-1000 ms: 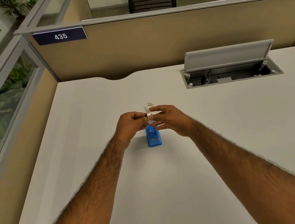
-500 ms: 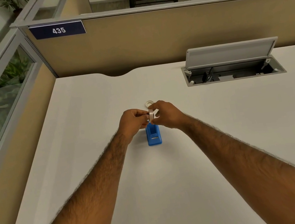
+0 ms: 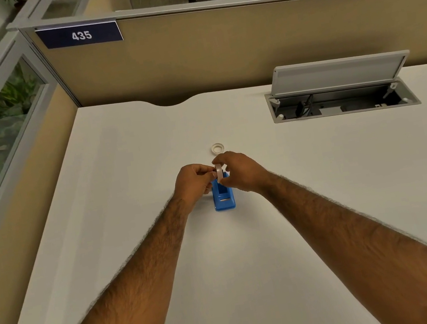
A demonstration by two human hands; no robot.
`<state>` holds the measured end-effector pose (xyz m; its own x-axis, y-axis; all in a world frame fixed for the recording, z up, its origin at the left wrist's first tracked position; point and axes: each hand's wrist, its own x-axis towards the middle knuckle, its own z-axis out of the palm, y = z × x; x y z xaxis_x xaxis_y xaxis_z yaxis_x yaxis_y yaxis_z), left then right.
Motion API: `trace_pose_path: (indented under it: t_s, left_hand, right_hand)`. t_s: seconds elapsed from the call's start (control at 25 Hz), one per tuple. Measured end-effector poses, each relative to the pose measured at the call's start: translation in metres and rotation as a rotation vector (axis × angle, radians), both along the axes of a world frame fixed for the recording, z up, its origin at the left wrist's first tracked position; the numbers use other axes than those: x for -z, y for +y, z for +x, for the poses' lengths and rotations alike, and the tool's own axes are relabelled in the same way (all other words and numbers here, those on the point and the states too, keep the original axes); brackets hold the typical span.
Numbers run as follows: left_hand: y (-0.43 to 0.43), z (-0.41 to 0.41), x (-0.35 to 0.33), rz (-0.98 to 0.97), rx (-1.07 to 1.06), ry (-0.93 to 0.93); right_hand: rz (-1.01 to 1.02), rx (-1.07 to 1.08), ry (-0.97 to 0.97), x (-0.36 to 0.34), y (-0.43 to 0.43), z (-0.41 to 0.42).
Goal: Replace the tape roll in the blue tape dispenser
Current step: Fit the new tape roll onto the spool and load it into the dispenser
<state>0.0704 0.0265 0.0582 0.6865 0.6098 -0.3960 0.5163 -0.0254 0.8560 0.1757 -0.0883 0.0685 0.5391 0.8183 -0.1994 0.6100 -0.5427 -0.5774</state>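
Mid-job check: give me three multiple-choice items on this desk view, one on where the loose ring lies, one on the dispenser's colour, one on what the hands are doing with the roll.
1. Where does the loose white ring lie?
A. On the desk beyond the hands
B. Inside the open cable tray
C. At the desk's near edge

2. What colour is the tape dispenser?
A. Red
B. Blue
C. Black

3. What state is the tape roll in?
A. Lying flat on the desk, untouched
B. Dropped in the cable tray
C. Held on edge by both hands over the dispenser

Answers:
1 A, the ring rests on the desk just past the fingers.
2 B, its body is plainly blue.
3 C, the left hand and right hand pinch it above the dispenser's slot.
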Motion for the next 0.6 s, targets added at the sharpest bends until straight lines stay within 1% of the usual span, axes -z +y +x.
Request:
trace_pose_path:
  t_s: [0.32,0.6]
  left_hand:
    - [0.007,-0.006,0.014,0.081,0.030,0.046]
    - [0.004,-0.009,0.021,0.079,0.048,0.048]
  right_hand:
    - [-0.040,0.014,-0.036,0.012,-0.004,0.000]
    - [-0.062,-0.004,-0.074,0.014,-0.002,-0.003]
